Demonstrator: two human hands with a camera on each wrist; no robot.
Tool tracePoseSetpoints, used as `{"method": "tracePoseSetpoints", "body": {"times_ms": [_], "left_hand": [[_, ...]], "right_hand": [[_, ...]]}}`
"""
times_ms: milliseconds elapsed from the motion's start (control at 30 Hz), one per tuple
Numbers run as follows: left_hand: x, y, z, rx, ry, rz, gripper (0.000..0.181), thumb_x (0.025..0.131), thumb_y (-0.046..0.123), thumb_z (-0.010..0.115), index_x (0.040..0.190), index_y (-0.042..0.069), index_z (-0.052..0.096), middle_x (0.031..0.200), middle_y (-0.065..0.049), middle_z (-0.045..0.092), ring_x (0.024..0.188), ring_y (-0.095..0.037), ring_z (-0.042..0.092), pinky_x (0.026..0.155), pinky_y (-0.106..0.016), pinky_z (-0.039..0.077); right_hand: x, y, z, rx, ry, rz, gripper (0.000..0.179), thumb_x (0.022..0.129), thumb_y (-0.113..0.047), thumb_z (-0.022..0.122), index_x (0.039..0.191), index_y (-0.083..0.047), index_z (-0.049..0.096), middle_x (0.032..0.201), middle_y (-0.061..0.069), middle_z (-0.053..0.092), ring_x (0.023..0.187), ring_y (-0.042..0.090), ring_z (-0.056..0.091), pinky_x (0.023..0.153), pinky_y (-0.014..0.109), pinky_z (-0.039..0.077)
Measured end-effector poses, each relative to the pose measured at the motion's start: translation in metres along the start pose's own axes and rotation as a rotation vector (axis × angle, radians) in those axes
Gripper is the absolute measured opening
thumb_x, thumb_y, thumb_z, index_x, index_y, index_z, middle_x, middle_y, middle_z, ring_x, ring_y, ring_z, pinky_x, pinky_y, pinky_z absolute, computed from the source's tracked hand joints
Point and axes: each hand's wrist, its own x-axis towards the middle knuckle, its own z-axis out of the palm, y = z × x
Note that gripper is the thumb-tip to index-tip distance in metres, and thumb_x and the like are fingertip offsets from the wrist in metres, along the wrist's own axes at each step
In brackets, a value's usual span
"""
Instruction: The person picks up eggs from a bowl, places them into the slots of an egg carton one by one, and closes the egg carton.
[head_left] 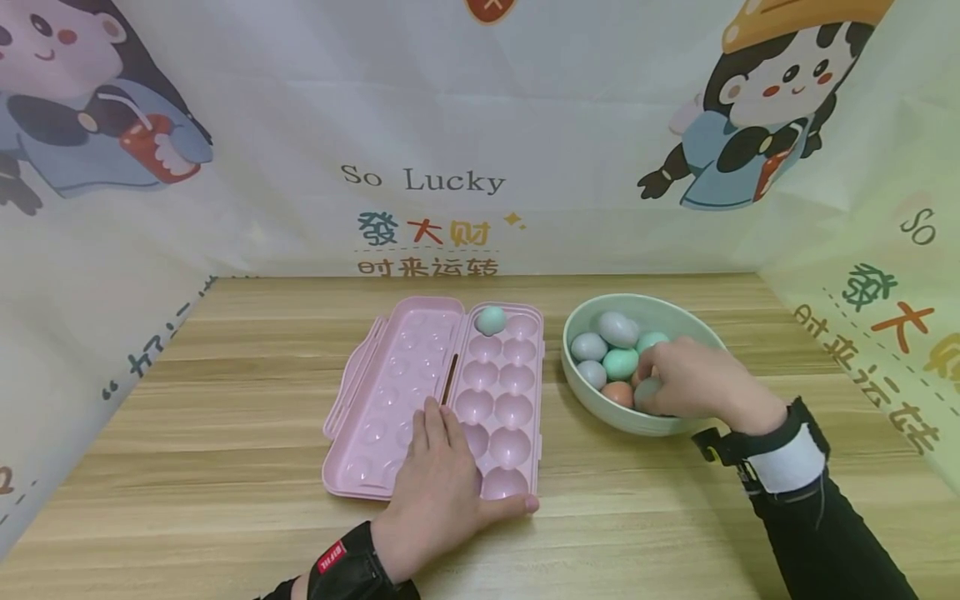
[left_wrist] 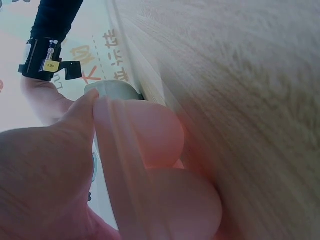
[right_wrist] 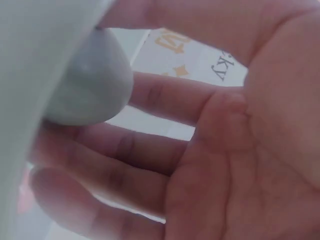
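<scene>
A pink plastic egg box (head_left: 539, 400) lies unfolded on the table, its lid to the left and its cups to the right. One pale green egg (head_left: 491, 320) sits in the far left cup. My left hand (head_left: 435, 487) rests on the near end of the box, fingers straight along the hinge and thumb along the near edge. Inside a light green bowl (head_left: 600, 410), the fingers and thumb of my right hand (head_left: 693, 379) hold a grey-green egg (right_wrist: 95, 82). Partly behind the bowl's wall in the right wrist view, that egg shows its rounded end.
Around my right hand lie several eggs, among them a grey one (head_left: 618, 329), a green one (head_left: 621, 364) and a brown one (head_left: 618, 393). The wooden table (head_left: 225, 417) meets printed cloth walls (head_left: 300, 108) at the back and sides.
</scene>
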Motion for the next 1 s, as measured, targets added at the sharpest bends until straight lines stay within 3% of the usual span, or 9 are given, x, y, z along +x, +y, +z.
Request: {"method": "tracePoseSetpoints", "body": {"times_ms": [433,667,1000], "left_hand": [[0.0004,-0.0001,-0.0001,0.002,0.001,0.002,0.135,0.062,0.089,0.050,0.131,-0.026,0.032,0.134,-0.046,0.025,0.128,-0.052,0.028,0.104,-0.044,0.028],[0.0000,0.0000,-0.0003,-0.007,0.004,0.003,0.134,0.062,0.088,0.051,0.131,-0.026,0.032,0.134,-0.047,0.025,0.128,-0.052,0.027,0.104,-0.044,0.028],[-0.0006,0.0002,-0.0024,-0.004,0.002,0.008,0.134,0.063,0.088,0.051,0.130,-0.026,0.033,0.133,-0.047,0.026,0.129,-0.052,0.027,0.105,-0.045,0.027]], "right_hand": [[-0.0049,-0.0048,-0.0067,-0.029,0.133,-0.011,0.026,0.077,-0.024,0.071,0.096,-0.008,0.066,0.068,-0.005,0.050,0.062,0.014,0.045,0.052,0.030,0.036],[-0.0054,-0.0052,-0.0092,0.006,0.222,-0.017,0.030,0.076,-0.019,0.066,0.102,-0.003,0.066,0.058,-0.004,0.043,0.051,0.013,0.040,0.047,0.028,0.032],[-0.0025,-0.0070,-0.0101,0.051,0.289,-0.054,0.032,0.076,-0.015,0.065,0.105,-0.003,0.065,0.072,0.002,0.051,0.053,0.014,0.039,0.045,0.027,0.029]]}}
